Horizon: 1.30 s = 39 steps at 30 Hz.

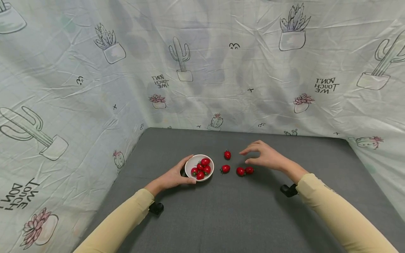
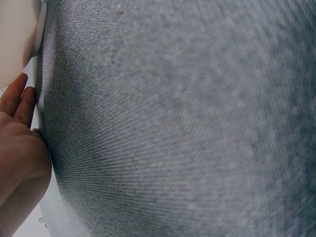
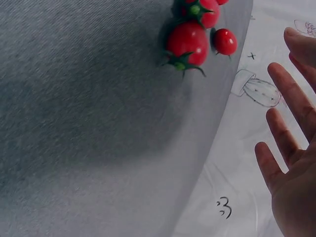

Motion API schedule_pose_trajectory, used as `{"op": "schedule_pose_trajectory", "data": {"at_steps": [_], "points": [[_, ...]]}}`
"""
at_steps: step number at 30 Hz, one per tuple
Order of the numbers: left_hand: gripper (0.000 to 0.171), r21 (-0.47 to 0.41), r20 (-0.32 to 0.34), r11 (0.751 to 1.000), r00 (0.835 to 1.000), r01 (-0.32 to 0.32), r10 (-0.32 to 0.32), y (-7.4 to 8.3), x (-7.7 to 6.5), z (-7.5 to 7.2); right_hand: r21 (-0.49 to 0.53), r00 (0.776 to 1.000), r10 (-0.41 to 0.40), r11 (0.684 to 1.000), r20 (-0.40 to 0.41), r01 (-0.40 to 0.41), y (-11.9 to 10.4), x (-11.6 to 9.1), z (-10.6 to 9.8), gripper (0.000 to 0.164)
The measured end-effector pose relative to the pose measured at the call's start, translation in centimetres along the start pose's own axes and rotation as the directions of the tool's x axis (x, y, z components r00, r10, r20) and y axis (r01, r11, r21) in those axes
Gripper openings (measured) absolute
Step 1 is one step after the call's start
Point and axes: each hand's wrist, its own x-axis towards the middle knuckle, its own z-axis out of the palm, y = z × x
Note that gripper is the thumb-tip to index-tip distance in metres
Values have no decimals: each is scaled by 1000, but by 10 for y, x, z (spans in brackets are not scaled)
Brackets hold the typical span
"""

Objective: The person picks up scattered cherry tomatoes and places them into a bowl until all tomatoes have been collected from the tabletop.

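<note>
Gripping the white bowl (image 1: 191, 164) w/ curved L hand (image 1: 174, 176), you hover your R hand (image 1: 265, 156), fingers apart & empty, nr 4 loose toms (image 1: 240, 171).

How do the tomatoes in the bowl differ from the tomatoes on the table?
The bowl tomatoes lie inside the white bowl; the table tomatoes lie on the grey table. The bowl tomatoes form one tight cluster, while the table tomatoes are more spread out, with two close together. Both groups are red.
</note>
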Motion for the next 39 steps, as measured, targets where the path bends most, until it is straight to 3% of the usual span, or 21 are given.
{"op": "schedule_pose_trajectory", "data": {"at_steps": [15, 18, 23, 25, 39], "points": [[104, -4, -6, 1000, 1000, 3, -3, 3, 0, -1, -46, 999, 32, 998, -1, -32, 13, -13, 2, 39], [105, -5, 5, 1000, 1000, 2, -2, 13, -4, -2, -60, 999, 41, 997, 5, -40, 17, -15, 3, 38], [105, 6, 3, 1000, 1000, -10, 10, 11, -4, -2, -78, 998, 62, 995, 14, -61, 20, -17, 7, 38], [105, 10, -3, 1000, 1000, -11, 11, 1, 0, -1, -84, 998, 62, 995, 17, -60, 20, -18, 8, 39], [105, 12, 8, 1000, 1000, 9, -9, 1, -1, 0, -128, 1000, 21, 992, 23, -18, 35, -26, 21, 49]]}}
